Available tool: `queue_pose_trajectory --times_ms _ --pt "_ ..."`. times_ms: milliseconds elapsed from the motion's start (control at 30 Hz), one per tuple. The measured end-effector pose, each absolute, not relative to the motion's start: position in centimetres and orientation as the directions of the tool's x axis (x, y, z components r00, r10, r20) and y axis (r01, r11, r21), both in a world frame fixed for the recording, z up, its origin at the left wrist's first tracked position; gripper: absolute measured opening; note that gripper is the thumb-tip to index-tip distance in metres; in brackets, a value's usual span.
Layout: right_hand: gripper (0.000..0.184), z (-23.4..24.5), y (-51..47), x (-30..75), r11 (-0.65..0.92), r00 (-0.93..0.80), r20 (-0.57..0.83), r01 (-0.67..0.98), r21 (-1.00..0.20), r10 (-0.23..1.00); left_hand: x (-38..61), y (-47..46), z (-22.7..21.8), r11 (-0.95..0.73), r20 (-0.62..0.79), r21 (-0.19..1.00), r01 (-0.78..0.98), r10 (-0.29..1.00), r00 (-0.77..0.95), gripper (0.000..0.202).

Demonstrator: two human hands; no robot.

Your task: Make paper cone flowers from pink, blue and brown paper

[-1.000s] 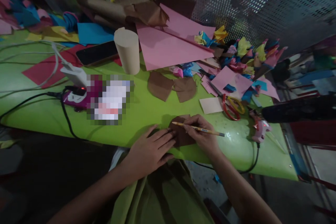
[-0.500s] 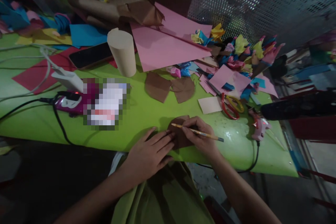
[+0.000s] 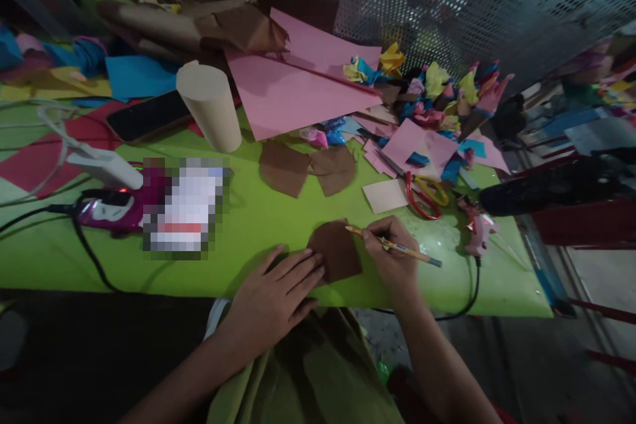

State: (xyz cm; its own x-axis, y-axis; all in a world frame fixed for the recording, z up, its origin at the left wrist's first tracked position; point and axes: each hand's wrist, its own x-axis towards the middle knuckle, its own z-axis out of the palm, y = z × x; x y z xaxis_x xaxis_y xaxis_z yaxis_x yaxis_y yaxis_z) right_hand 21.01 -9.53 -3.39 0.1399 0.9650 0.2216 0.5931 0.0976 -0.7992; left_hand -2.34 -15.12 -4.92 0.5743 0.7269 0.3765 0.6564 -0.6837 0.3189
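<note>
A brown paper piece [image 3: 338,253], rounded at its upper left and straight on the right, lies near the front edge of the green table. The fingertips of my left hand [image 3: 278,291] rest on its left side, with the fingers stretched out flat. My right hand [image 3: 395,258] is closed around a wooden pencil [image 3: 412,253]. The pencil's tip points left, at the paper's upper right corner; whether it touches cannot be made out. Farther back lie two more brown paper pieces, one on the left [image 3: 284,169] and one on the right [image 3: 334,170].
Scissors [image 3: 422,197] and a pink glue gun [image 3: 479,232] lie to the right. On the left are a purple power strip [image 3: 106,210], a blurred-out phone [image 3: 186,209] and a cardboard-coloured roll [image 3: 211,109]. Pink sheets [image 3: 298,93] and crumpled coloured paper [image 3: 437,93] lie behind.
My right hand has moved right with the pencil, away from over the brown paper, so more of that paper shows. My left hand stays on its left side. The whole view has shifted slightly.
</note>
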Motion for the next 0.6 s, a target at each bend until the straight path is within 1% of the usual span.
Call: queue_pose_trajectory --times_ms 200,333,433,533,600 --pt "0.014 -3.51 -9.3 21.06 0.082 0.193 0.227 0.562 -0.823 0.954 -2.52 -14.92 -4.78 -0.702 0.362 0.279 0.655 0.709 0.606 0.037" --pt "0.015 -3.41 -9.22 21.02 0.075 0.207 0.228 0.562 -0.824 0.951 -2.6 -14.86 -4.59 -0.704 0.359 0.281 0.652 0.707 0.609 0.037" --pt "0.015 -3.56 -9.35 21.22 0.097 0.209 0.251 0.554 -0.827 0.945 -2.63 -14.83 -4.48 -0.713 0.352 0.261 0.651 0.698 0.624 0.037" --pt "0.013 -3.77 -9.66 21.36 0.137 0.22 0.281 0.506 -0.852 0.934 -2.58 -14.85 -4.52 -0.71 0.357 0.246 0.66 0.699 0.619 0.037" --pt "0.01 -3.74 -9.9 21.23 0.172 0.161 0.269 0.447 -0.878 0.95 -2.49 -14.93 -4.61 -0.7 0.365 0.253 0.668 0.709 0.604 0.038"
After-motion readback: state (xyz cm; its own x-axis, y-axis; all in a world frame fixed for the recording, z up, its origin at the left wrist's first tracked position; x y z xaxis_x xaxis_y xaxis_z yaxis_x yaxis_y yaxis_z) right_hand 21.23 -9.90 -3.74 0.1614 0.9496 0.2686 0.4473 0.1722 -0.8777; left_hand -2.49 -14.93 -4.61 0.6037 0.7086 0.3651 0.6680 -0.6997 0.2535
